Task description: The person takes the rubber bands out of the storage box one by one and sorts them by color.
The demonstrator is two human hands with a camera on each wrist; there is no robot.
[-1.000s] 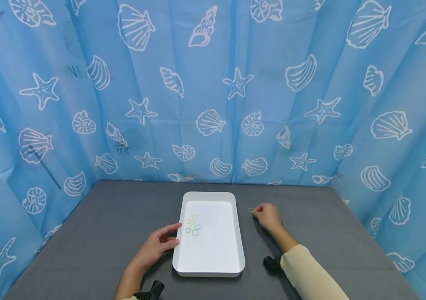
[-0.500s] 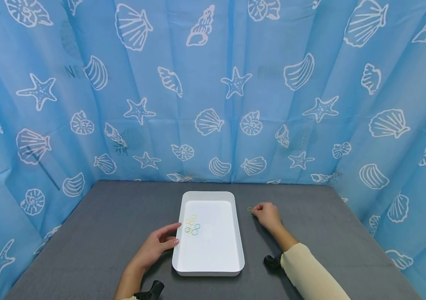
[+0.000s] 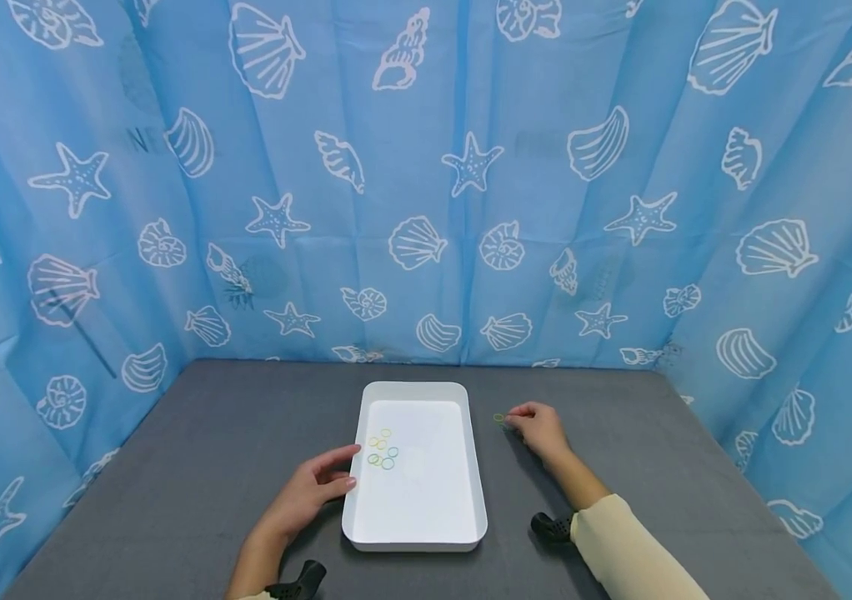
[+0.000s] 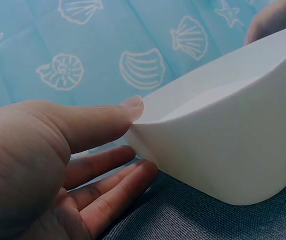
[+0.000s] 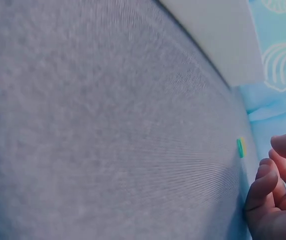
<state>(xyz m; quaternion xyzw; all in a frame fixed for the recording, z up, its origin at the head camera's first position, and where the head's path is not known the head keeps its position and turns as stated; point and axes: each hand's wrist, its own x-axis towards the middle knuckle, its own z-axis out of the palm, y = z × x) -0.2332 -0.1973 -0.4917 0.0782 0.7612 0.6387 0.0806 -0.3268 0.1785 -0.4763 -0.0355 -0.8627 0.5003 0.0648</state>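
Observation:
A white rectangular tray [image 3: 414,546] stands in the middle of the grey table. Several small thin rings [image 3: 383,450], yellow, green and blue, lie near its left inside wall. At that side my left hand [image 3: 306,492] touches the tray; in the left wrist view the thumb [image 4: 100,122] rests on the rim and fairly straight fingers meet the outer wall. Right of the tray, my right hand [image 3: 542,429] is low over the table, fingers bent and slightly parted. Just beyond its fingertips lies a small yellow-green ring [image 3: 498,417]. The right wrist view shows this green-and-yellow ring [image 5: 241,148] apart from the fingers.
The grey cloth-covered table [image 3: 246,417] spreads around the tray. A blue curtain [image 3: 426,192] with white shells and starfish hangs behind it and at both sides. Black camera mounts [image 3: 549,527] sit on the wrists.
My right hand has drawn back slightly from the ring on the table, its fingertips parting a little. My left hand stays at the tray, and the rings inside keep their places.

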